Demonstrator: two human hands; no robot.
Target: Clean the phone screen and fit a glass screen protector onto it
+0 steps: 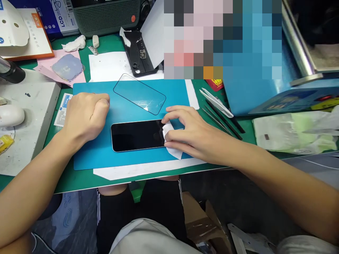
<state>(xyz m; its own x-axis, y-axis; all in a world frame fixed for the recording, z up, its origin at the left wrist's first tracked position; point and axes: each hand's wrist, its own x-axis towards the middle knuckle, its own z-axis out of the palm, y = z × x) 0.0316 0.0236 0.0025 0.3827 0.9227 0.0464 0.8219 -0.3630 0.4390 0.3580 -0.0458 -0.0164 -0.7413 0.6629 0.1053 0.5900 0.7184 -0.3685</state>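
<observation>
The green table (pixel 74 180) bears a blue mat (pixel 90 155); on its left part the left hand (pixel 87 113) is closed in a loose fist, and I cannot tell whether something is inside; the right hand (pixel 196 132) is at the opposite side, its fingers pinching a white wipe (pixel 174 153) against the phone's end.

A black-edged clear glass (pixel 140 93) lies slanted beyond the phone (pixel 136 135), near but apart; the phone is flat in the middle of the mat, screen upward.

Its long axis goes from left to right, almost parallel with the near table edge, the right end slightly farther from the person; which end is its top, I cannot say surely.

The step in hand seems to be wiping the screen at this right end; a further stroke would call for light, even pressure, with the phone kept from sliding.
</observation>
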